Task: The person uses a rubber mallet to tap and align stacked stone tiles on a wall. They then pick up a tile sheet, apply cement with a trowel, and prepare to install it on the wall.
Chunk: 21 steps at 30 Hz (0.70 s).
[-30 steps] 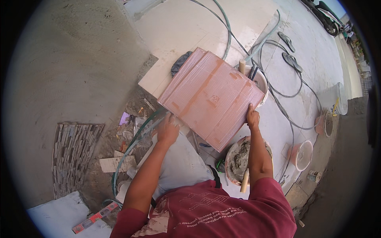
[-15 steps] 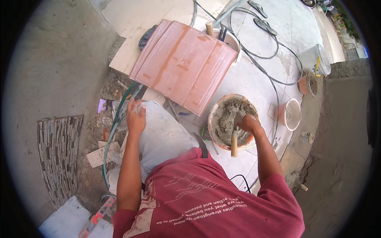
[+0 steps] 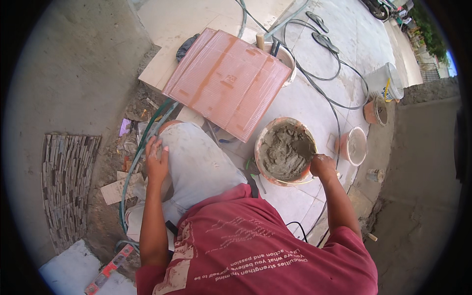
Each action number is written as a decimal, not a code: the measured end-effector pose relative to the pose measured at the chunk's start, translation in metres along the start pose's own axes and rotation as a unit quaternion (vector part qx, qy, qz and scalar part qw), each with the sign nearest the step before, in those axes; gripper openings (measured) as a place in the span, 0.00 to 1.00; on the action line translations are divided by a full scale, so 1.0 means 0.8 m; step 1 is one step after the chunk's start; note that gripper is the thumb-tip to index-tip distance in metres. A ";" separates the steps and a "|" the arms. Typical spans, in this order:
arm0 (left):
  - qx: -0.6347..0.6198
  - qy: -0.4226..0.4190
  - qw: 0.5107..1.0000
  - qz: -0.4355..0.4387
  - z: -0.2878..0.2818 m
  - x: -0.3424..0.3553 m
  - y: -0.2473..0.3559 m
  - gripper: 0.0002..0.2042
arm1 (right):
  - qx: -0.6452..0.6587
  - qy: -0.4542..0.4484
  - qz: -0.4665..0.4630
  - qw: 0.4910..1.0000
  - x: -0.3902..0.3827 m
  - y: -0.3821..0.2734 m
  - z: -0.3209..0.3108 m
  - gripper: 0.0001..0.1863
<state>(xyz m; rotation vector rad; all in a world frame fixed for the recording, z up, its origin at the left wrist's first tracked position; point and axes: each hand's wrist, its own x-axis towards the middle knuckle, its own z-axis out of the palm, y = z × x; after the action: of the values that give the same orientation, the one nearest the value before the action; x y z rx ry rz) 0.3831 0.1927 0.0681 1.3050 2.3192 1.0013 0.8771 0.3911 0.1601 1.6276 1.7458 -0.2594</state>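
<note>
Mortar (image 3: 281,156) fills much of the bucket (image 3: 259,153) to the right of the person's bent leg. The right hand (image 3: 323,166) is at the bucket's right rim, fingers curled together around what looks like the handle of the trowel (image 3: 305,146), whose blade lies against the mortar; the grip itself is mostly hidden. The left hand (image 3: 156,164) rests by the knee, fingers loosely spread, holding nothing. To work this well, I'd keep the wrist firm, scrape along the wall and fold toward the middle, sparing the rim. Counted: one trowel; five buckets, with one white bucket (image 3: 293,73) beyond the pink panels (image 3: 231,83) and three buckets (image 3: 344,145) farther right; at least two panels, stacked; two slippers (image 3: 325,43) on the far side.
</note>
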 end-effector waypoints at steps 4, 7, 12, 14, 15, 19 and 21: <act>-0.096 0.038 0.991 -0.090 -0.019 -0.057 -0.052 0.17 | -0.052 -0.051 -0.025 0.997 -0.007 -0.004 -0.010 0.14; -0.067 0.049 0.988 -0.129 -0.040 -0.102 -0.074 0.17 | -0.065 -0.170 -0.053 0.982 0.068 -0.013 0.039 0.17; -0.042 0.125 0.968 -0.212 -0.081 -0.180 -0.108 0.18 | 0.259 -0.288 -0.014 0.922 0.058 -0.004 0.021 0.09; -0.065 0.164 0.951 -0.253 -0.082 -0.199 -0.111 0.18 | 0.305 -0.280 0.021 0.910 0.063 -0.004 0.046 0.08; -0.076 0.182 0.942 -0.272 -0.083 -0.205 -0.115 0.17 | 0.329 -0.275 0.038 0.903 0.066 -0.005 0.065 0.08; -0.152 0.220 0.926 -0.267 -0.059 -0.191 -0.143 0.15 | 0.431 -0.257 0.046 0.864 0.087 -0.009 0.123 0.18; -0.120 0.184 0.936 -0.275 -0.063 -0.191 -0.149 0.15 | 0.348 -0.224 0.029 0.910 0.053 -0.036 0.074 0.21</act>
<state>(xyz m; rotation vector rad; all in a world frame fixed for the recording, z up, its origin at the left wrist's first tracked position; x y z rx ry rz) 0.3631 0.0018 0.0093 0.3501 2.4979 1.3436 0.8742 0.3842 0.0821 1.8863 1.3039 -1.2392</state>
